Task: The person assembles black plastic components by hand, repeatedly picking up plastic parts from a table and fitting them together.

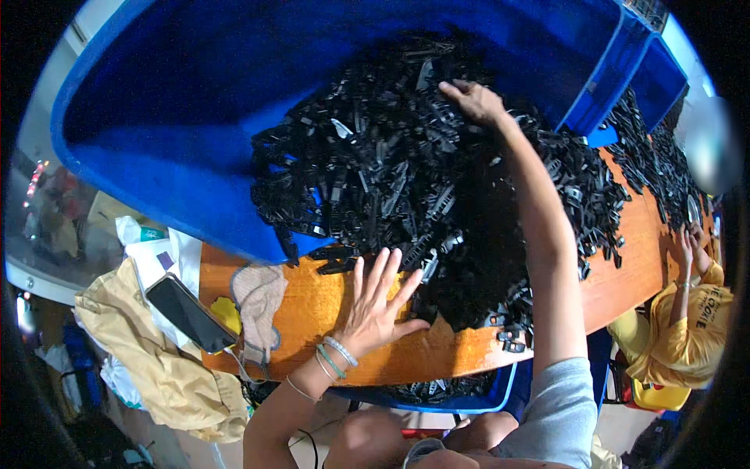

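Forearm (543, 203) of the right hand (478, 103) is stretched toward 11 o'clock, elbow slightly bent; the hand is placed at the upper part of the pile of black parts (383, 156), 1 o'clock from view centre. Its fingers are directed toward 10 o'clock and partly hidden; whether anything is gripped cannot be told. Left hand (383, 301) is set at 6 o'clock by the pile's near edge, back up, nothing gripped: fingers spread toward 1 o'clock, thumb splayed toward 3. Bracelets (331, 363) are worn on that wrist.

Parts are small, black, mostly elongated, some ribbed or slotted, with glare on glossy faces. They are heaped in a tangle from 12 to 4 o'clock, spread from the bin mouth onto the orange-brown desk (316, 313).

Large blue bin (187, 168) is tipped on its side, 9 to 1 o'clock, parts piled in its mouth. Second blue bin (658, 78) is seen at 2 o'clock, parts spread below it. Lower blue bin (500, 397) is tucked under the desk edge, 5 to 6 o'clock; black parts are held in it.
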A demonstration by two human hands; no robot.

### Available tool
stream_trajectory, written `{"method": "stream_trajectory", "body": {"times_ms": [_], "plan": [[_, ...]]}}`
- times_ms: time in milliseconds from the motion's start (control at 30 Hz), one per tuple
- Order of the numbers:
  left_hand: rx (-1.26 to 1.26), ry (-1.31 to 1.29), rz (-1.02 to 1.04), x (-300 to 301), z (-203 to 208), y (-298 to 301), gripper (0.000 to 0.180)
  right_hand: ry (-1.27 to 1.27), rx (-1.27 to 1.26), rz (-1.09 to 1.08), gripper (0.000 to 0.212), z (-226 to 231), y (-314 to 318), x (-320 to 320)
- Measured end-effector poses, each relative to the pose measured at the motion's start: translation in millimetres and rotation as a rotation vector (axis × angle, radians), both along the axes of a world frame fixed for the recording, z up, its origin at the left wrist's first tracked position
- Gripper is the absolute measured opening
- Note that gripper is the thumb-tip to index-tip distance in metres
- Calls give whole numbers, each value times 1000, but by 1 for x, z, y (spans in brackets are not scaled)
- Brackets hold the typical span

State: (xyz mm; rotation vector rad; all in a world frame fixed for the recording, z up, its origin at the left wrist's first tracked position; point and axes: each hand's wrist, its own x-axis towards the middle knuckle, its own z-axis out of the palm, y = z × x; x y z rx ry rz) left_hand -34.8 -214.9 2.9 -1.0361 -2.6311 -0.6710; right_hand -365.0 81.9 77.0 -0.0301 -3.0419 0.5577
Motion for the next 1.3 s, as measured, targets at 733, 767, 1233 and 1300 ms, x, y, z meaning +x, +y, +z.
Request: {"method": "stream_trajectory", "body": {"times_ms": [733,767,1233,1300], "plan": [[38,284,-105,7,1,3,81,-127,9,158,66,-7,-120,167],[33,289,-113,9,3,2,81,-132,10,147,66,-6,-123,169],[-111,186,-149,57,6,10,74,101,171,140,61,-25,-135,217],[-124,211,-155,57,2,7,73,110,223,171,56,-24,-139,227]]}}
